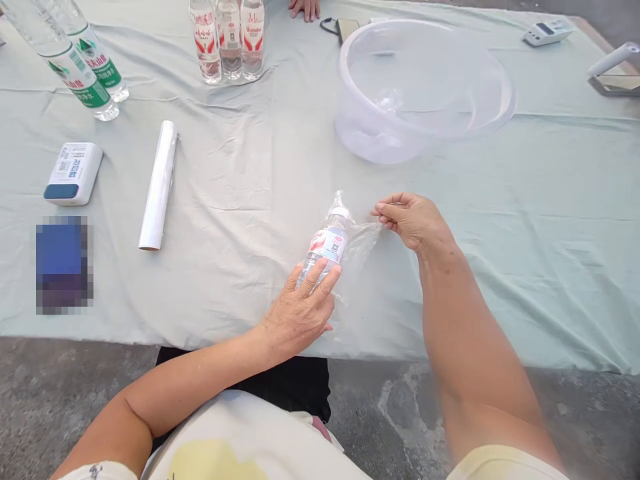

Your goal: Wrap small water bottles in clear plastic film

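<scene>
A water bottle (326, 245) in clear plastic film (364, 241) lies near the surface's (225, 200) near edge, its long axis running away from the person, its cap (341, 212) pointing forward and slightly right. The left hand (300, 310), palm down, drapes fingers over the base end; whether it grips is hidden. The right hand (411, 220), wrist bent inward, pinches the film. A basin (373, 139) stands beyond.

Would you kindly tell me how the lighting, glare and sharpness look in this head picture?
Head view: the light is soft and shadows on the cloth are faint; glints streak the clear film, whose edges are hard to trace; the green-labelled bottles lean outward, probably wide-angle stretch; a mostly blue patch is pixelated.
</scene>
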`<state>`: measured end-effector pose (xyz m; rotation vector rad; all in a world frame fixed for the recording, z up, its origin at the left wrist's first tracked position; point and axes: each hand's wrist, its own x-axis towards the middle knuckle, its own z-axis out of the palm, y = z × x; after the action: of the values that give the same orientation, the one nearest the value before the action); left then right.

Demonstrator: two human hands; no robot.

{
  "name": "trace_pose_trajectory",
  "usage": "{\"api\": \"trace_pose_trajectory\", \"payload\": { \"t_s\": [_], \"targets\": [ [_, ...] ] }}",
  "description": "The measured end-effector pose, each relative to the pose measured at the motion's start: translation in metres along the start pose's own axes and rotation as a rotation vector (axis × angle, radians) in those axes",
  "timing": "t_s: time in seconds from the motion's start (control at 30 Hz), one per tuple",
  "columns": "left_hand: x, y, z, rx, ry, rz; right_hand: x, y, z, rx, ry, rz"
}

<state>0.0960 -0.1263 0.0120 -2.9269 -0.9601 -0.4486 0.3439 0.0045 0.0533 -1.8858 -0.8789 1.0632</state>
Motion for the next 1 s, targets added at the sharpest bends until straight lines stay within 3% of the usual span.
{"api": "trace_pose_trajectory", "payload": {
  "t_s": [0.07,0.1,0.3,0.37,0.53,0.63,0.73,0.77,0.83,0.87,0.93,1.0],
  "targets": [
    [-0.002,0.002,-0.001,-0.008,-0.019,-0.002,0.001,-0.002,-0.004,0.042,0.098,-0.07],
    [-0.003,0.003,-0.002,-0.01,-0.021,-0.005,0.001,-0.002,-0.003,0.032,0.081,-0.115],
    [-0.007,0.011,0.001,0.017,-0.022,-0.027,-0.003,-0.002,0.03,-0.245,-0.357,-0.436],
    [-0.008,0.013,0.005,0.034,-0.03,-0.032,-0.005,-0.005,0.04,-0.339,-0.411,-0.422],
    [-0.01,0.02,0.012,0.033,-0.056,-0.001,-0.021,-0.014,0.047,-0.557,-0.403,-0.279],
    [-0.019,0.022,0.003,-0.161,-0.032,0.086,-0.039,-0.015,0.041,-0.417,-0.396,-0.334],
    [-0.036,0.013,-0.013,-0.622,0.06,0.205,-0.061,-0.01,0.03,-0.242,-0.347,-0.475],
    [-0.041,0.007,-0.019,-0.796,0.123,0.129,-0.069,-0.008,0.027,-0.206,-0.326,-0.517],
    [-0.046,-0.005,-0.029,-1.073,0.33,-0.273,-0.087,-0.006,0.024,-0.165,-0.297,-0.633],
    [-0.045,-0.01,-0.035,-1.197,0.341,-0.481,-0.097,-0.007,0.024,-0.158,-0.295,-0.728],
    [-0.038,-0.016,-0.044,-1.441,0.246,-0.801,-0.115,-0.014,0.029,-0.146,-0.308,-1.003],
    [-0.03,-0.018,-0.053,-1.676,0.114,-0.924,-0.131,-0.026,0.039,-0.095,-0.317,-1.338]
  ]
}}
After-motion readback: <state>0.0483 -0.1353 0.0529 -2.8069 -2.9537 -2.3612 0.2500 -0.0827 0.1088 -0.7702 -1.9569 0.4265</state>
